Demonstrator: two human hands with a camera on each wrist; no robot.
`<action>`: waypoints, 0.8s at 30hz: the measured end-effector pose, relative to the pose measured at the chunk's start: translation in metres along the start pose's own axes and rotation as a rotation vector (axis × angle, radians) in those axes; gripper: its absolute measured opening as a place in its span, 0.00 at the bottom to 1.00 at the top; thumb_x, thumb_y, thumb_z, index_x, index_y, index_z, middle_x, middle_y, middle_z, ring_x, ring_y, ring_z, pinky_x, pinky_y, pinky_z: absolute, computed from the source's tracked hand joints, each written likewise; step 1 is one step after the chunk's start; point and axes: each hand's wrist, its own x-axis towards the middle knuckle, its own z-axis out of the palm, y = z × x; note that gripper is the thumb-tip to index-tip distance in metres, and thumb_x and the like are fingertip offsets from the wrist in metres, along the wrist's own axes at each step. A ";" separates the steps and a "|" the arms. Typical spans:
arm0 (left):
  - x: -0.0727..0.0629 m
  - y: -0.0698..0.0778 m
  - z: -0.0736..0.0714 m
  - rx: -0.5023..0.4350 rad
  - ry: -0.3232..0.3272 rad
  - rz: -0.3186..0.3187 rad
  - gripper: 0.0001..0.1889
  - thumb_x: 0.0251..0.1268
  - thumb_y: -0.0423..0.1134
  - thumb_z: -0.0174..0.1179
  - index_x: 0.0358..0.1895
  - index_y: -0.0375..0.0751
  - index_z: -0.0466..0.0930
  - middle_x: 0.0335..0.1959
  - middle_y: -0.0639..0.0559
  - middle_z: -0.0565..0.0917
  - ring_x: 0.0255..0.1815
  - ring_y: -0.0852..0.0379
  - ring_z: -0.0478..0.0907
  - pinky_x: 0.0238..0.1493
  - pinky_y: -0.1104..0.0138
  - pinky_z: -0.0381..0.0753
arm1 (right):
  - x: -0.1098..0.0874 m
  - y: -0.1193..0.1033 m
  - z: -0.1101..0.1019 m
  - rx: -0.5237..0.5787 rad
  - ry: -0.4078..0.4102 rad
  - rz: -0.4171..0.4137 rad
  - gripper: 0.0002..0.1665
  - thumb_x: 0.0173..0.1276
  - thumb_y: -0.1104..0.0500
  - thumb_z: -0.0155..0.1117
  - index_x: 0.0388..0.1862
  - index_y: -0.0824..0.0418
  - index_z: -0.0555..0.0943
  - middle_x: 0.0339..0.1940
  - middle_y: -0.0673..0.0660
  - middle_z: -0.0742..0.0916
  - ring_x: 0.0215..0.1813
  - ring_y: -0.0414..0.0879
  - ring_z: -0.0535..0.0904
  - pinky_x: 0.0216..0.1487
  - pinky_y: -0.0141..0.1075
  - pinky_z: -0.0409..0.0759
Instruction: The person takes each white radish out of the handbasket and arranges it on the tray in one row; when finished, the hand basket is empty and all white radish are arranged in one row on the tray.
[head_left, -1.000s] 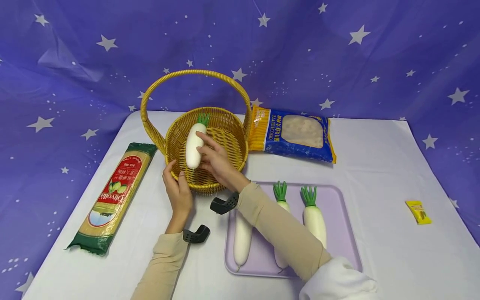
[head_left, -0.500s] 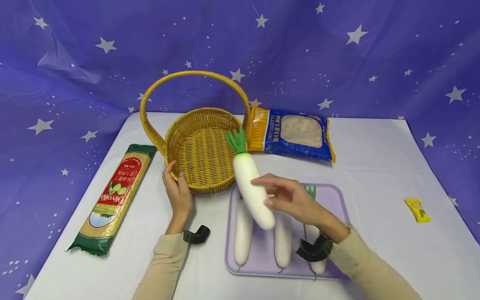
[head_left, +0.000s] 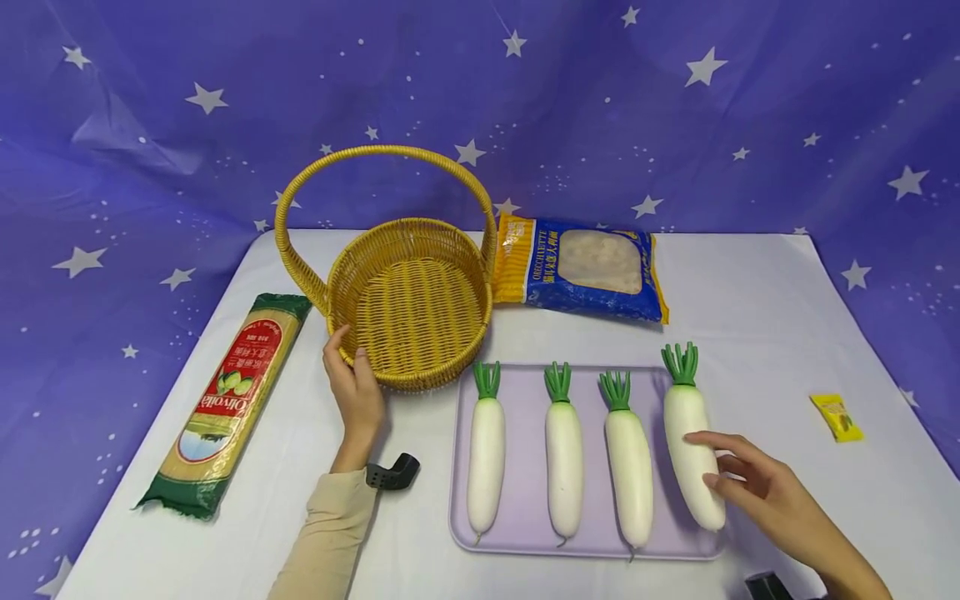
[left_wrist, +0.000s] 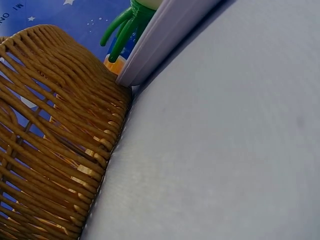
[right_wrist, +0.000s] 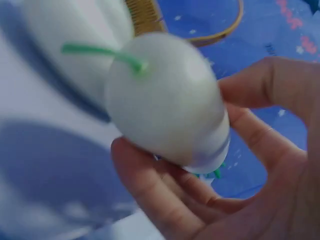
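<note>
My right hand (head_left: 765, 487) grips a white radish (head_left: 692, 454) with green leaf stubs, thumb on one side and fingers on the other. That radish hangs over the right edge of the lilac tray (head_left: 525, 542); in the right wrist view the same radish (right_wrist: 165, 95) shows its root end, slightly blurred. Three more radishes lie side by side on the tray: a left one (head_left: 487, 458), a middle one (head_left: 564, 467) and a right one (head_left: 630, 471). My left hand (head_left: 358, 404) holds the front left rim of the wicker basket (head_left: 420, 317), whose inside shows bare weave.
A spaghetti packet (head_left: 232, 400) lies left of the basket. Behind the tray is a blue and orange pasta bag (head_left: 592, 267), close to the basket's right side. A small yellow packet (head_left: 836, 418) lies at the far right. A starry purple cloth (head_left: 570, 108) hangs behind the table.
My right hand has carried the radish out of the basket, rightward and toward me, to the tray's right side. The left hand stays at the basket rim.
</note>
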 end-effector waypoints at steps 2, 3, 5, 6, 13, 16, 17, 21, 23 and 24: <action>0.001 0.000 0.000 -0.002 0.000 0.002 0.20 0.62 0.27 0.38 0.58 0.26 0.60 0.60 0.31 0.61 0.68 0.41 0.52 0.68 0.52 0.47 | -0.006 0.005 0.002 -0.087 0.004 0.055 0.27 0.60 0.77 0.52 0.60 0.70 0.66 0.59 0.41 0.73 0.49 0.29 0.75 0.43 0.23 0.76; 0.001 0.000 0.000 -0.002 0.000 0.003 0.20 0.61 0.27 0.38 0.58 0.26 0.60 0.60 0.31 0.61 0.68 0.41 0.52 0.68 0.52 0.47 | -0.009 0.006 0.003 -0.142 0.004 0.092 0.28 0.60 0.76 0.52 0.61 0.68 0.67 0.58 0.39 0.73 0.47 0.29 0.76 0.42 0.24 0.76; 0.000 0.000 0.000 -0.003 -0.003 0.008 0.20 0.61 0.27 0.38 0.58 0.25 0.60 0.60 0.31 0.61 0.69 0.41 0.52 0.68 0.51 0.46 | -0.011 0.007 0.008 -0.222 0.010 0.139 0.26 0.61 0.72 0.54 0.60 0.64 0.68 0.55 0.38 0.73 0.45 0.29 0.76 0.39 0.25 0.77; 0.000 0.000 0.000 -0.004 -0.004 0.011 0.20 0.61 0.27 0.38 0.58 0.25 0.60 0.60 0.30 0.61 0.68 0.41 0.52 0.68 0.51 0.46 | -0.012 0.006 0.011 -0.260 0.017 0.149 0.26 0.61 0.71 0.55 0.60 0.63 0.69 0.53 0.38 0.74 0.44 0.29 0.76 0.37 0.26 0.76; 0.001 0.001 0.000 -0.009 -0.009 0.023 0.20 0.61 0.26 0.38 0.58 0.24 0.59 0.60 0.30 0.61 0.68 0.40 0.52 0.68 0.51 0.46 | -0.009 0.001 0.023 -0.442 0.063 0.138 0.27 0.55 0.67 0.64 0.56 0.55 0.74 0.44 0.43 0.76 0.32 0.29 0.71 0.27 0.26 0.71; 0.001 0.001 0.000 -0.011 -0.006 0.030 0.20 0.61 0.26 0.38 0.58 0.24 0.59 0.59 0.29 0.61 0.68 0.40 0.53 0.68 0.51 0.46 | -0.008 -0.004 0.025 -0.530 0.081 0.177 0.27 0.55 0.62 0.66 0.55 0.49 0.75 0.44 0.46 0.77 0.32 0.28 0.68 0.27 0.25 0.70; 0.001 0.001 0.000 -0.010 -0.006 0.032 0.20 0.61 0.26 0.38 0.58 0.24 0.60 0.59 0.29 0.61 0.68 0.40 0.53 0.68 0.51 0.46 | -0.008 -0.005 0.026 -0.560 0.086 0.202 0.26 0.55 0.59 0.66 0.54 0.47 0.75 0.44 0.48 0.77 0.33 0.27 0.67 0.27 0.25 0.70; 0.001 0.000 0.000 -0.001 -0.004 0.033 0.20 0.61 0.26 0.38 0.58 0.24 0.60 0.59 0.30 0.62 0.68 0.40 0.53 0.68 0.51 0.46 | -0.007 -0.009 0.027 -0.623 0.090 0.309 0.25 0.56 0.52 0.66 0.54 0.43 0.75 0.44 0.51 0.78 0.33 0.26 0.67 0.27 0.26 0.71; 0.000 0.000 0.000 0.001 -0.007 0.030 0.20 0.61 0.26 0.38 0.58 0.24 0.59 0.59 0.30 0.61 0.68 0.40 0.52 0.68 0.51 0.46 | -0.007 -0.011 0.027 -0.644 0.088 0.343 0.25 0.55 0.50 0.66 0.54 0.44 0.75 0.45 0.52 0.78 0.33 0.28 0.68 0.28 0.27 0.72; 0.000 0.001 0.000 0.002 -0.007 0.028 0.20 0.61 0.26 0.38 0.58 0.25 0.59 0.60 0.30 0.61 0.68 0.40 0.52 0.68 0.51 0.46 | -0.007 -0.011 0.026 -0.658 0.084 0.352 0.25 0.55 0.50 0.66 0.54 0.44 0.75 0.45 0.53 0.78 0.36 0.31 0.70 0.31 0.30 0.73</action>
